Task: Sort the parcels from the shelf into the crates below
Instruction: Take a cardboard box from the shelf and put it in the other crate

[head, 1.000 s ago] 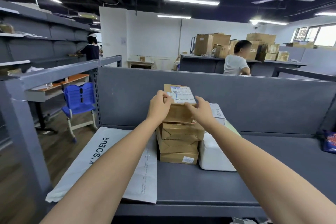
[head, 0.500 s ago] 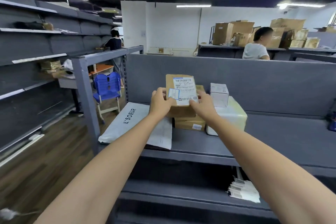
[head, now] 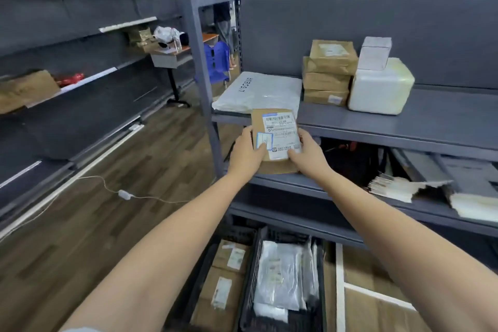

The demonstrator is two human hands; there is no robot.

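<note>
Parcel (head: 280,127) lower now, perhaps off shelf (head: 404,127)

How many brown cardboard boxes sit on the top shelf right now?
3, stacked in one pile: top box, middle box, bottom box, beside the white parcel. Others may hide behind.

A flat brown cardboard parcel (head: 273,140), white shipping label facing up, is held in the air before the shelf's (head: 404,121) front edge. The left hand (head: 246,151) grips its left side and the right hand (head: 310,155) its right. On the shelf a white poly mailer (head: 261,91) lies at the left front corner. Beside it stands a stack of brown boxes (head: 327,73), then a white wrapped block (head: 381,91) topped by a small white box (head: 376,52). Below, the left crate (head: 200,275) holds brown boxes and the right crate (head: 250,294) plastic mailers.
</note>
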